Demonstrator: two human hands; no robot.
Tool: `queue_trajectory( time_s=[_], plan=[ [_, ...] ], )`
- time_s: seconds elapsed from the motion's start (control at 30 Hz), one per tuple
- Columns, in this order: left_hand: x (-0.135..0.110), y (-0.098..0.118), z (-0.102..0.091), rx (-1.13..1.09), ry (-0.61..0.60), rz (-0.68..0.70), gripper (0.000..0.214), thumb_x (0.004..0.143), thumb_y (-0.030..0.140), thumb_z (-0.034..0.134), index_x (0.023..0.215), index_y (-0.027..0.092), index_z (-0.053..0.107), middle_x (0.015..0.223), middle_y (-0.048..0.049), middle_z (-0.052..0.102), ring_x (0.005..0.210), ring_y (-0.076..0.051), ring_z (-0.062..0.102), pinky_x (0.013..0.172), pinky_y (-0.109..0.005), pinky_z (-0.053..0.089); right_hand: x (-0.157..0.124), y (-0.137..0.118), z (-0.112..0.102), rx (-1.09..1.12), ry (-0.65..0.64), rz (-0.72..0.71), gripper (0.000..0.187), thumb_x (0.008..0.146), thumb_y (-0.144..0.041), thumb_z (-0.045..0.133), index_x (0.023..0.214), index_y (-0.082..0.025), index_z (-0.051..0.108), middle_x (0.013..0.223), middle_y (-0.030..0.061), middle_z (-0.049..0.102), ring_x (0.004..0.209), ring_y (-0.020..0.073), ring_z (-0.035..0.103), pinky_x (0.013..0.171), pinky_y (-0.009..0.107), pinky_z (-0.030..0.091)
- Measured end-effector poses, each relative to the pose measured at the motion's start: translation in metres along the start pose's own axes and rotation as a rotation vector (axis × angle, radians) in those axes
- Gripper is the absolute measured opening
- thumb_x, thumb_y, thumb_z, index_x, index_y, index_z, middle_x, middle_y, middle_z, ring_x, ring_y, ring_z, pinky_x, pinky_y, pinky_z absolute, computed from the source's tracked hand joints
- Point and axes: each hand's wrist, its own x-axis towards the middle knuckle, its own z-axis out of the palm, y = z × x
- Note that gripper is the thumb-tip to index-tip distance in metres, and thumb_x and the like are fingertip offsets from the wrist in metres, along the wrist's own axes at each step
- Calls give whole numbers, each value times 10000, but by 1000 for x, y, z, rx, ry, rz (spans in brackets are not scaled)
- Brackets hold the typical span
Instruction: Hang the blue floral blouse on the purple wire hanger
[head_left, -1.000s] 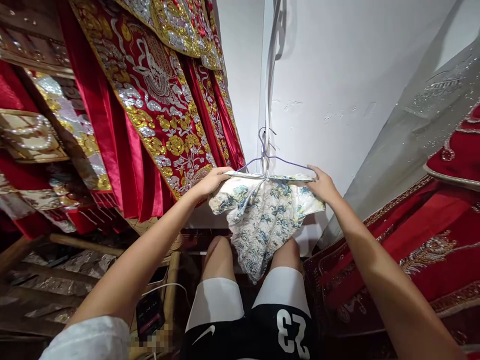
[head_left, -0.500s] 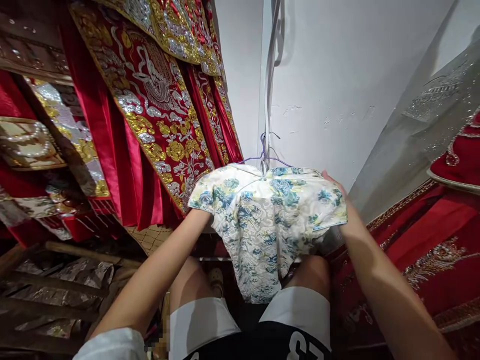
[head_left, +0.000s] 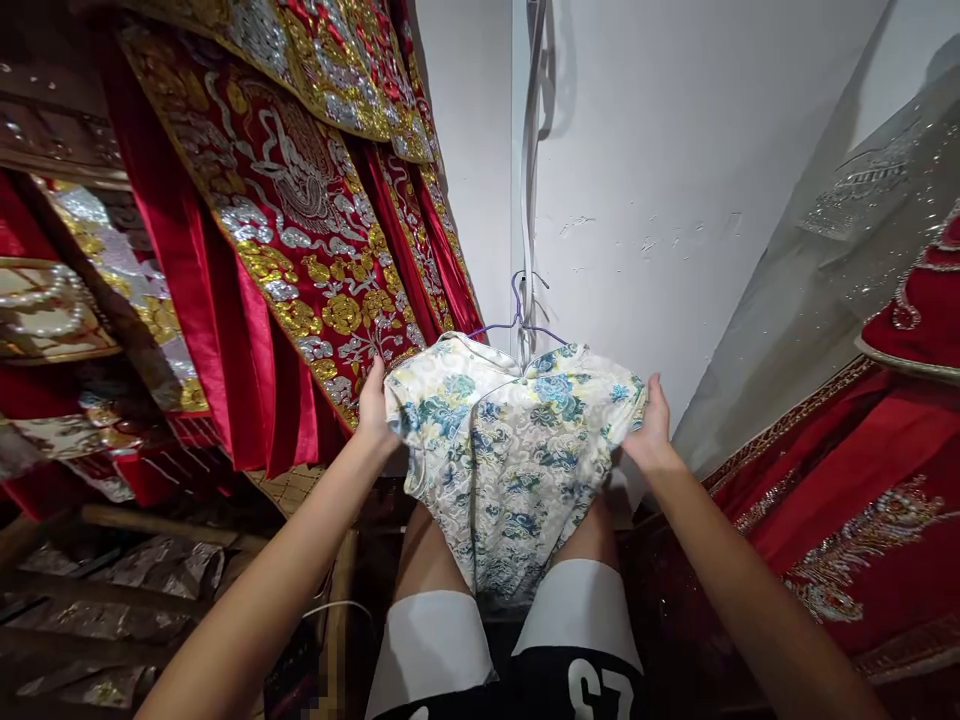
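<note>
Left hand (head_left: 373, 410) and right hand (head_left: 649, 432) are touching a likely light, soft shirt (head_left: 521, 450) at its sleeves (head_left: 411, 400), sensible holds, fingers' grip being unclear.

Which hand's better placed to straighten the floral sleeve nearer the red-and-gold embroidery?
Left, probably: the left hand is at that sleeve; the right hand is at the opposite sleeve.

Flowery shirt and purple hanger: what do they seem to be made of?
The shirt looks like soft woven fabric, perhaps cotton or brocade, fairly matt: it drapes, creases and shows a swirling texture. The hanger is probably plastic-coated wire, being thin, bent and evenly purple; any core is hidden.
</note>
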Motion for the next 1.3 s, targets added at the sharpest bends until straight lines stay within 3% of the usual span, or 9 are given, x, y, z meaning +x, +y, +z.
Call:
queue_trajectory(
  time_s=[0.2, 0.37, 0.67, 0.77, 0.87, 0.93, 1.0, 1.17, 1.3],
  plan=[
    [5, 29, 16, 91, -7, 27, 607, 967, 631, 431, 1162, 119, 693, 1066, -143, 756, 1048, -305, 701, 934, -440, 560, 17, -48, 10, 399, 184, 44, 558, 929, -699, 443, 977, -215, 718, 926, 85, 757, 950, 281, 731, 841, 440, 599],
    [11, 38, 3, 383, -93, 177, 539, 807, 623, 698, 1084, 162, 746, 1098, -98, 747, 1013, -263, 672, 872, -335, 525, -5, -82, 26, 570, 88, -8, 392, 946, -539, 487, 916, -221, 714, 903, 48, 752, 947, 239, 723, 856, 391, 605],
    [10, 27, 18, 837, -238, 220, 414, 798, 543, 725, 990, 195, 610, 696, 25, 577, 586, -130, 487, 558, -236, 364, -11, -68, 61, 507, -94, -58, 251, 894, -425, 564, 944, -232, 716, 940, 22, 756, 1124, 239, 685, 994, 392, 542],
    [11, 9, 21, 922, -228, 303, 326, 858, 492, 661, 963, 186, 629, 711, 19, 596, 619, -138, 500, 603, -249, 382, -29, -64, 68, 327, -321, -21, 513, 918, -669, 499, 1017, -222, 731, 1004, 73, 757, 1175, 276, 662, 991, 426, 536],
    [7, -11, 12, 904, -134, 446, 328, 920, 490, 592, 851, 178, 667, 775, -20, 643, 728, -167, 570, 712, -279, 428, -63, -66, 67, 41, -796, 32, 820, 862, -876, 325, 1072, -205, 748, 1078, 117, 747, 1189, 315, 650, 1007, 460, 517],
    [0, -22, 8, 779, -45, 518, 405, 954, 543, 536, 839, 181, 675, 820, -46, 661, 789, -182, 604, 760, -293, 449, -83, -67, 65, -198, -1082, 16, 807, 883, -853, 322, 1140, -214, 743, 1167, 117, 728, 1195, 311, 641, 1048, 464, 485],
    [-9, -30, 11, 599, 63, 559, 476, 958, 607, 501, 842, 184, 687, 837, -57, 658, 771, -173, 598, 732, -282, 456, -94, -62, 64, -440, -1147, -61, 621, 931, -727, 467, 1258, -250, 694, 1281, 99, 686, 1229, 294, 614, 1093, 455, 447],
    [-26, -30, 41, -95, -26, 119, 573, 1011, 576, 346, 744, 169, 649, 647, -18, 537, 449, -88, 371, 483, -234, 349, -82, -28, 65, -712, -691, -250, 623, 893, -434, 679, 1470, -279, 500, 1538, 97, 490, 1434, 288, 419, 1193, 458, 324],
    [-45, -27, 69, -336, -320, -246, 471, 998, 485, 442, 755, 145, 659, 639, -20, 549, 417, -63, 377, 468, -212, 360, -67, -8, 53, -486, -653, 82, 435, 882, -565, 639, 1071, -178, 707, 1073, 105, 727, 1002, 261, 674, 855, 361, 533]
  ],
)
